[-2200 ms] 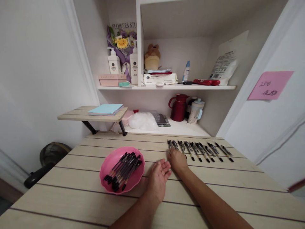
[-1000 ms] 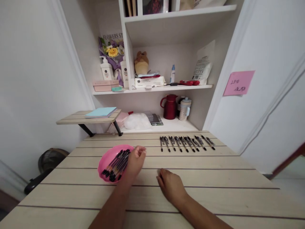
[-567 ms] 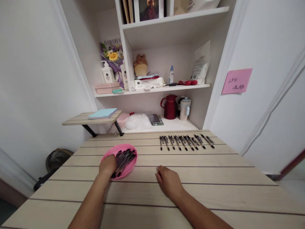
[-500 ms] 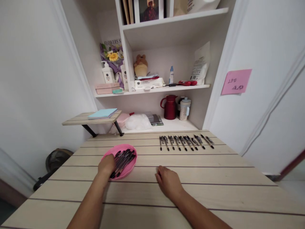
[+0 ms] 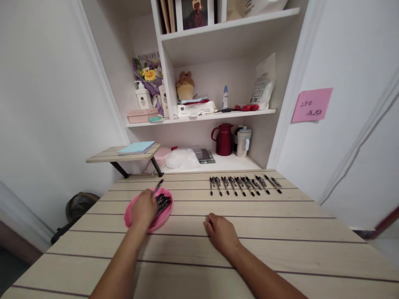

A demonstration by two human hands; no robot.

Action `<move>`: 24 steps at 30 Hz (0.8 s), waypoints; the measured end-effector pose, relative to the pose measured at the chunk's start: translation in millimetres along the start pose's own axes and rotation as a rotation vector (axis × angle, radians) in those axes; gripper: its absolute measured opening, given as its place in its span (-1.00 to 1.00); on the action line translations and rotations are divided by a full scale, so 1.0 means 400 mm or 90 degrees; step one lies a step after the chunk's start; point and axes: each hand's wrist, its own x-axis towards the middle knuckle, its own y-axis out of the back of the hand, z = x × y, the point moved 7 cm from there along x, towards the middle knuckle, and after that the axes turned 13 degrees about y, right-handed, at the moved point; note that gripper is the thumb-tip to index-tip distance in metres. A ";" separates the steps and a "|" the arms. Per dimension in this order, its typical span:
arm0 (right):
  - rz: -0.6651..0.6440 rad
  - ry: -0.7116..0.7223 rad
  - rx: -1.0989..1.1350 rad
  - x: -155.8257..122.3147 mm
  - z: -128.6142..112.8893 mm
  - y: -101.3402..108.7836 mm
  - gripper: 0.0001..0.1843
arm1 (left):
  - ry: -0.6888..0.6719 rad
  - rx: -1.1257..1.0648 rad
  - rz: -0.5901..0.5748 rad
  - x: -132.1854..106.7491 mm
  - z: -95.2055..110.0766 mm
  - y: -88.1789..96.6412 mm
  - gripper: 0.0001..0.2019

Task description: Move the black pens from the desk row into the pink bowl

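Note:
My left hand (image 5: 145, 206) is over the pink bowl (image 5: 128, 216) with its fingers closed on a pen (image 5: 158, 187). The pen's dark end sticks up past the fingers, above the bowl's far rim. Several more black-and-clear pens (image 5: 163, 204) lie heaped in the bowl, partly hidden by that hand. My right hand (image 5: 222, 233) rests on the table, right of the bowl, its fingers curled in and no object showing in them. Beyond it, toward the back right, a row of pens (image 5: 245, 185) lies side by side on the wood.
The slatted wooden table (image 5: 187, 257) backs onto white shelves. A small raised wooden stand (image 5: 102, 156) with blue paper (image 5: 136, 147) is at the back left. A red jug (image 5: 224, 140) and a pale cup (image 5: 243, 142) stand behind the table. A pink note (image 5: 312, 105) is on the right wall.
My left hand has risen from the bowl's left side and shifted right, now with a pen in it. The bowl has slid slightly left. My right hand stays about where it was.

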 end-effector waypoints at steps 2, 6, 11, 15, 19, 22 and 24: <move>0.076 -0.021 0.143 0.006 0.014 0.020 -0.67 | 0.006 -0.046 -0.080 -0.037 0.021 -0.069 -0.71; 0.236 -0.083 0.550 0.010 0.044 0.052 -0.55 | 0.114 -0.429 -0.602 -0.185 0.074 -0.310 -0.75; 0.331 -0.220 0.848 0.002 0.086 0.045 -0.44 | 0.213 -0.585 -0.751 -0.290 0.095 -0.452 -0.72; 0.381 -0.298 0.918 -0.004 0.121 0.032 -0.54 | 0.205 -0.566 -0.760 -0.312 0.084 -0.487 -0.72; 0.352 -0.327 0.965 -0.001 0.124 0.015 -0.67 | 0.200 -0.567 -0.735 -0.307 0.070 -0.490 -0.70; 0.358 -0.334 0.977 -0.004 0.119 0.015 -0.69 | 0.201 -0.561 -0.745 -0.309 0.065 -0.487 -0.68; 0.380 -0.335 0.978 -0.007 0.115 0.022 -0.71 | 0.207 -0.565 -0.783 -0.319 0.066 -0.487 -0.69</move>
